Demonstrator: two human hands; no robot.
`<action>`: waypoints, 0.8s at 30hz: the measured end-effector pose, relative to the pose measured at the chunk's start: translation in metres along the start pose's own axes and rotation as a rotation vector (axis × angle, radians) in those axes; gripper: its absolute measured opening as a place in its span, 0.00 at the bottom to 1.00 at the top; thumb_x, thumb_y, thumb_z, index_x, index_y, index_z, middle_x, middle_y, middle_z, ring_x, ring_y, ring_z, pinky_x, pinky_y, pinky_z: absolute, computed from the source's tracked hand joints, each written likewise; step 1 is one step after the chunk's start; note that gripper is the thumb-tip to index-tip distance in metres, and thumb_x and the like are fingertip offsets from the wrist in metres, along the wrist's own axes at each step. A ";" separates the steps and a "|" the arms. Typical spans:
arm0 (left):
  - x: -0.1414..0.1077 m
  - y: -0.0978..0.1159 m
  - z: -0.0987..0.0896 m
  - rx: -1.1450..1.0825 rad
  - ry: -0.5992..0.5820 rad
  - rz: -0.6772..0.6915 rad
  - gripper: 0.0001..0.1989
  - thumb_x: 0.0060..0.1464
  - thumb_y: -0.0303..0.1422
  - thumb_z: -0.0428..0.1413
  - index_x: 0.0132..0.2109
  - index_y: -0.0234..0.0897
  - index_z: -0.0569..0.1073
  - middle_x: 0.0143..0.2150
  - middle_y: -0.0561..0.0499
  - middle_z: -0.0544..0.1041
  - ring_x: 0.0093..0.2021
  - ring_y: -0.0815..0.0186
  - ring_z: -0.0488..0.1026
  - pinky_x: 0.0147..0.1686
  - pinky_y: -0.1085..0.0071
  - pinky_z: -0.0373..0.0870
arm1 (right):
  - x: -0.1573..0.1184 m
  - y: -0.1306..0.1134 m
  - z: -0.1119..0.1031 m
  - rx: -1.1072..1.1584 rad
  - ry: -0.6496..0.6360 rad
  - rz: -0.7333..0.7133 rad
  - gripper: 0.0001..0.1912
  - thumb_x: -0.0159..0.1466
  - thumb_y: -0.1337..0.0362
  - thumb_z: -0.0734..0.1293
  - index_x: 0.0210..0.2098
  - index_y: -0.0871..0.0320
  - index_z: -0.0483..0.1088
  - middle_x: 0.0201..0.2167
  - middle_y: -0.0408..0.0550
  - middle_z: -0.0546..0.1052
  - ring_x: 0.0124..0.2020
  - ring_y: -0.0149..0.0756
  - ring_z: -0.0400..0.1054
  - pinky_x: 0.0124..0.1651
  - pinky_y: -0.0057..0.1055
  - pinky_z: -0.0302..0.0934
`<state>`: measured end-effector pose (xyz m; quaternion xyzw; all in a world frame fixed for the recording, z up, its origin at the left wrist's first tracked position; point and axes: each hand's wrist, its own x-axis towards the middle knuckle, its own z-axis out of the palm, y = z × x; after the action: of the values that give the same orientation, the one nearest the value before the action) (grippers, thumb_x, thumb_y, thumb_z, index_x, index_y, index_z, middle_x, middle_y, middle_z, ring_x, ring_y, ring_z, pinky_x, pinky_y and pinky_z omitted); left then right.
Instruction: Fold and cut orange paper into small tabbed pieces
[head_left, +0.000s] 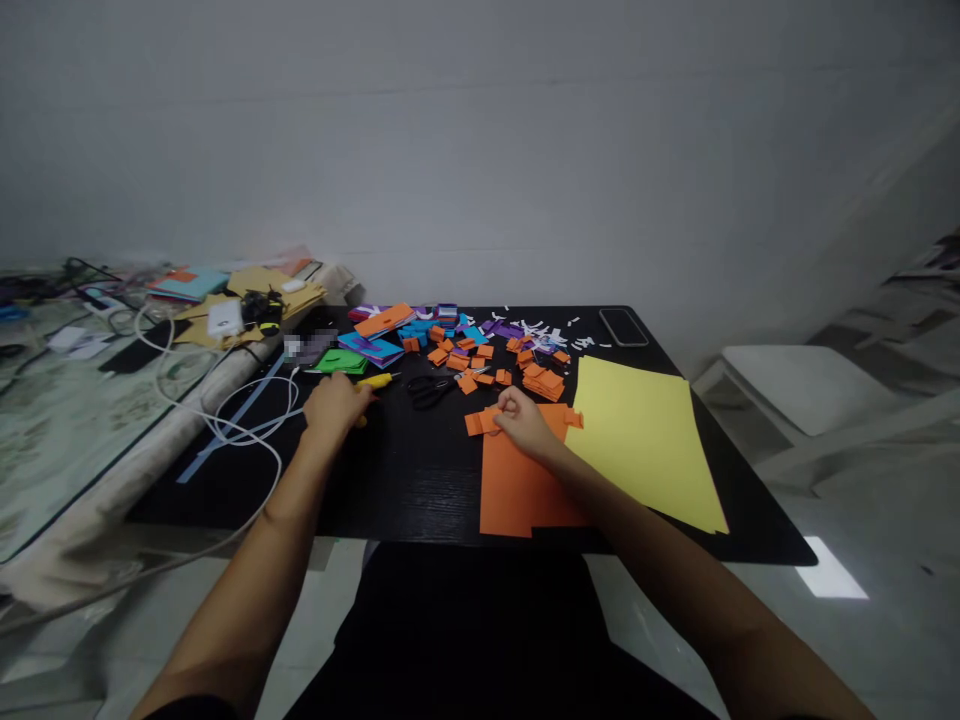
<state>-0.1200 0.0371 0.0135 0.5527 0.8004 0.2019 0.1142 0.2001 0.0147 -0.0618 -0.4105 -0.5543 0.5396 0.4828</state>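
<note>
My left hand (335, 402) is closed around a yellow tool with a narrow tip (379, 381), at the left of the black table. Its tip points right, and my fingers hide most of its body. My right hand (525, 422) has its fingers drawn together on a small folded orange paper piece (475, 424), over the upper edge of an orange paper sheet (507, 495). Another small orange piece (574, 419) lies at that sheet's upper right corner. Between my hands, black-handled scissors (429, 389) lie beside several folded orange paper pieces (459, 361).
A yellow paper sheet (645, 435) covers the table's right part, with a phone (623, 327) behind it. White paper scraps (541, 334) and green folded paper (341, 361) lie at the back. A white cable (279, 462) loops at left. A white chair (780, 375) stands right.
</note>
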 end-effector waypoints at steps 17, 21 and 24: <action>-0.003 -0.018 0.000 0.076 -0.021 -0.014 0.22 0.56 0.51 0.57 0.26 0.37 0.75 0.32 0.32 0.81 0.46 0.34 0.78 0.40 0.56 0.69 | -0.002 -0.007 -0.001 0.044 0.075 0.004 0.16 0.51 0.55 0.79 0.31 0.56 0.72 0.34 0.44 0.71 0.34 0.35 0.72 0.37 0.37 0.78; -0.005 -0.006 -0.007 -0.138 0.028 0.106 0.22 0.58 0.52 0.55 0.27 0.39 0.71 0.29 0.38 0.79 0.44 0.41 0.79 0.40 0.60 0.68 | -0.002 -0.006 -0.002 0.049 0.111 -0.013 0.16 0.50 0.58 0.78 0.33 0.55 0.71 0.36 0.43 0.69 0.35 0.35 0.70 0.37 0.36 0.78; -0.004 0.011 -0.003 -0.389 -0.033 0.205 0.22 0.59 0.54 0.53 0.34 0.38 0.71 0.32 0.43 0.80 0.37 0.53 0.80 0.37 0.65 0.70 | -0.002 -0.006 -0.003 0.054 0.119 0.001 0.19 0.51 0.60 0.78 0.39 0.53 0.70 0.32 0.40 0.67 0.31 0.33 0.69 0.36 0.37 0.79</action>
<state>-0.1102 0.0366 0.0211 0.6020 0.6839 0.3541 0.2108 0.2034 0.0124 -0.0563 -0.4291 -0.5097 0.5294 0.5252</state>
